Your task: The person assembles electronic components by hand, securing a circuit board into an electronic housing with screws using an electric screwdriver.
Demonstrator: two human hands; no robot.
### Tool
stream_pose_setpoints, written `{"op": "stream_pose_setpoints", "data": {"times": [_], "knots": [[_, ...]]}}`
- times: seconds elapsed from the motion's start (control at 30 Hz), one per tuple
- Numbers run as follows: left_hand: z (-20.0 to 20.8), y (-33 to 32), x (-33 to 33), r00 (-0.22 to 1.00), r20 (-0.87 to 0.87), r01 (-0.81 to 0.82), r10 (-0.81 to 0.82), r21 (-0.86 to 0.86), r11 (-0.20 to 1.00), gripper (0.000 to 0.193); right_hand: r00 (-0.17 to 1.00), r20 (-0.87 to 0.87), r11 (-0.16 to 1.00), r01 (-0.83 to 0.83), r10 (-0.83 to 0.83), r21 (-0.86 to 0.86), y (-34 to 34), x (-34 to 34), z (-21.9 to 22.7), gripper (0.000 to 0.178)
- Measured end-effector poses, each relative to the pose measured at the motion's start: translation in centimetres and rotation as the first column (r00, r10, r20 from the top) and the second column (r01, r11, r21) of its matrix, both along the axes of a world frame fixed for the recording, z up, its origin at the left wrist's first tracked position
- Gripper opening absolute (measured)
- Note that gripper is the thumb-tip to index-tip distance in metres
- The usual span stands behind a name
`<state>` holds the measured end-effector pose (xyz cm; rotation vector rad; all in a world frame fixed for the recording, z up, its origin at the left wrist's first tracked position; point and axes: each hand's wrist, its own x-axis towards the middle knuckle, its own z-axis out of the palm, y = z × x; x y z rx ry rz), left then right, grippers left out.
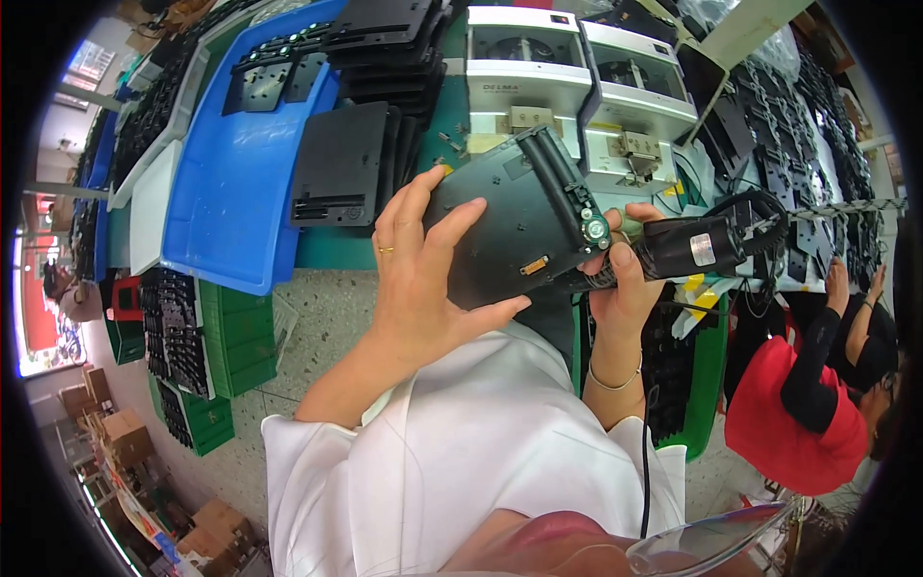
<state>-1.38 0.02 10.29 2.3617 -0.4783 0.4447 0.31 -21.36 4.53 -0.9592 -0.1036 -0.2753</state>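
My left hand [409,255] grips a flat black plastic panel [500,216] by its left side, with the fingers over the edge and the thumb along the bottom. The panel is tilted and has a long rounded ridge. A small green circuit board [594,229] with a round silver part sits at its right end, and a small gold connector [535,265] lower down. My right hand [623,274] is closed around the front of a black electric screwdriver [692,245], close to the panel's right edge. The screwdriver lies nearly level; its tip is hidden. A pale green covering shows at a right finger.
Two screw feeders [527,82] stand at the back. Stacked black panels [341,154] lie left of them, beside a blue tray [236,183] holding small boards. Green crates [240,337] stand lower left. A coiled cord [836,209] runs right; a co-worker in red [793,413] is there.
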Motion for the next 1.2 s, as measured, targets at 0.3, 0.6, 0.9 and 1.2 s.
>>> {"op": "stream_pose_setpoints", "data": {"times": [0.3,0.6,0.9,1.2], "knots": [[1.7,3.6,0.1,0.949,0.125,-0.305,0.289,0.138,0.942,0.084,0.999,-0.005,0.999,-0.046,0.046,0.017,0.1,0.5,0.0,0.049],[1.0,7.5,1.3,0.850,0.081,-0.526,0.520,0.143,0.838,0.081,0.994,-0.043,0.995,-0.099,0.100,0.026,2.1,1.9,0.5,0.048],[0.7,9.2,2.5,0.801,0.024,-0.591,0.598,0.184,0.785,0.081,0.987,-0.027,0.987,-0.158,0.158,-0.026,3.3,3.0,0.0,0.049],[1.0,8.6,2.7,0.862,0.005,-0.503,0.508,0.148,0.852,0.080,0.996,0.006,0.995,-0.088,0.089,-0.039,3.3,3.1,1.0,0.045]]}}
